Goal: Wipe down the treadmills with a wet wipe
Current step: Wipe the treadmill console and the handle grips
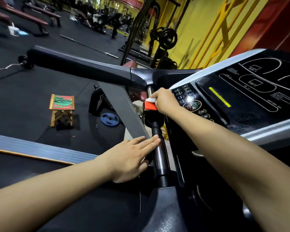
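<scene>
Head view, the only one: right hand [166, 100] reaches forward to the treadmill [251, 131] front rail, fingers curled round a bunched white wet wipe [150, 99], which peeks out at the fingertips and presses against the top of the red safety-key tab [150, 106], just left of the console button column [189, 101]. Left hand [132, 158] lies flat with fingers straight and together, holding nothing, fingertips touching the grey upright [124, 106] and the chrome section of the heart-rate grip bar [159, 154] below the black sleeve. Console panel [241, 91] shows streaks and speckled smears under the glare near the round dial, so by my reading the display face is not yet clean, or only partly wetted; cannot tell which. Left handrail [77, 64] looks matte and dry; whether it has been wiped, cannot tell. Judgement: work is at the small fittings in front of the console, with panel, handrails, side rail [40, 148] and any other treadmills likely remaining. Beyond, on the rubber floor: a woven folding stool [62, 109], a blue weight plate [110, 119], a barbell [89, 46].
</scene>
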A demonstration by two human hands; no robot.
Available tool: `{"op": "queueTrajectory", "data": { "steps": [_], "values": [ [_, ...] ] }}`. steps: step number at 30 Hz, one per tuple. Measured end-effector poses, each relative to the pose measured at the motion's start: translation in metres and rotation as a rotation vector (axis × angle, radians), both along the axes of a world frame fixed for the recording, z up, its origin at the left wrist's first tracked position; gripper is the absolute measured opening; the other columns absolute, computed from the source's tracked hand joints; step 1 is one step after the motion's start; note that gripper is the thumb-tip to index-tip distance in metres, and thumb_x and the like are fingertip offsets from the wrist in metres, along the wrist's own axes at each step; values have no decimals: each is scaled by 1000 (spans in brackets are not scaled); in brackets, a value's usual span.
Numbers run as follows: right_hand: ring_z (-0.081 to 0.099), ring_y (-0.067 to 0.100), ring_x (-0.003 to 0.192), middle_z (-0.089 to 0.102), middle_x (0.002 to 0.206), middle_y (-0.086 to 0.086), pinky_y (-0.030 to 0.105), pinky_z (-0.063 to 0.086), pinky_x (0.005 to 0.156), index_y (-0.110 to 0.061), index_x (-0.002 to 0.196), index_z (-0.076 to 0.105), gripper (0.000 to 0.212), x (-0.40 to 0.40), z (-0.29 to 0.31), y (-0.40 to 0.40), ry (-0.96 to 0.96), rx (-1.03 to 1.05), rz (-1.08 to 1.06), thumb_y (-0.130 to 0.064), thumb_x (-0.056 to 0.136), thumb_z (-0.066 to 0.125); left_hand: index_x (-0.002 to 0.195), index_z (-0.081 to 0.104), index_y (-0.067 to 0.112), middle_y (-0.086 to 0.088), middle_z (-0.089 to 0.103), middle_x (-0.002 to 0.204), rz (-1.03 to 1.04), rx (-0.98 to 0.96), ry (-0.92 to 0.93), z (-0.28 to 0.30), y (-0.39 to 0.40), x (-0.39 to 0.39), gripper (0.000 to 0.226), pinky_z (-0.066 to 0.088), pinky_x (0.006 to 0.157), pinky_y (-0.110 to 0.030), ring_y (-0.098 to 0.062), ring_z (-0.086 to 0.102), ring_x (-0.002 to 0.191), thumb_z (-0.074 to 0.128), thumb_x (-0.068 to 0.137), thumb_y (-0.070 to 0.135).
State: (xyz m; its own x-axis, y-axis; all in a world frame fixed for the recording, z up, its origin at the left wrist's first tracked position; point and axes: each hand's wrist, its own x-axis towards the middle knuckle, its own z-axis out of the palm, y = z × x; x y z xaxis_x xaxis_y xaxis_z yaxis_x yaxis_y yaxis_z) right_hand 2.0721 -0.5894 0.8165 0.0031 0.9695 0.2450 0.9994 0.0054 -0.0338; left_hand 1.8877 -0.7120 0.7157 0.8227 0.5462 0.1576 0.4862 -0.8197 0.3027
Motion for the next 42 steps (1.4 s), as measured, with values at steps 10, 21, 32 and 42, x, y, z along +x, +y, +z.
{"op": "queueTrajectory", "data": {
  "steps": [10, 21, 32, 42],
  "values": [
    [68, 37, 96, 71, 100, 13, 35, 55, 81, -24, 105, 77, 26, 54, 45, -18, -454, -185, -10, -12, 88, 63, 160, -13, 33, 19, -12, 168, 28, 42, -11, 4, -3, -1, 68, 18, 118, -28, -15, 2, 157, 30, 108, 37],
    [64, 27, 94, 68, 101, 6, 24, 44, 78, -24, 98, 79, 11, 29, 26, -38, 112, 1, -229, -21, 89, 72, 161, -13, 32, 17, -14, 168, 35, 32, 6, 4, -4, -3, 69, 22, 118, -33, -19, 5, 157, 31, 108, 36],
    [67, 25, 102, 74, 108, 10, 27, 52, 86, -18, 109, 79, 23, 13, -15, -5, 430, 56, -234, -20, 91, 65, 161, -13, 33, 17, -14, 168, 24, 11, 5, 1, -2, -3, 72, 19, 116, -31, -19, 6, 156, 34, 107, 36],
    [60, 30, 114, 65, 124, 3, 45, 51, 89, -22, 112, 73, 36, -8, -11, -23, -352, -113, 399, -3, 91, 52, 161, -13, 32, 17, -14, 168, 13, 28, -6, -3, 2, -3, 74, 26, 111, -33, -18, 9, 155, 37, 106, 38]
  ]
}}
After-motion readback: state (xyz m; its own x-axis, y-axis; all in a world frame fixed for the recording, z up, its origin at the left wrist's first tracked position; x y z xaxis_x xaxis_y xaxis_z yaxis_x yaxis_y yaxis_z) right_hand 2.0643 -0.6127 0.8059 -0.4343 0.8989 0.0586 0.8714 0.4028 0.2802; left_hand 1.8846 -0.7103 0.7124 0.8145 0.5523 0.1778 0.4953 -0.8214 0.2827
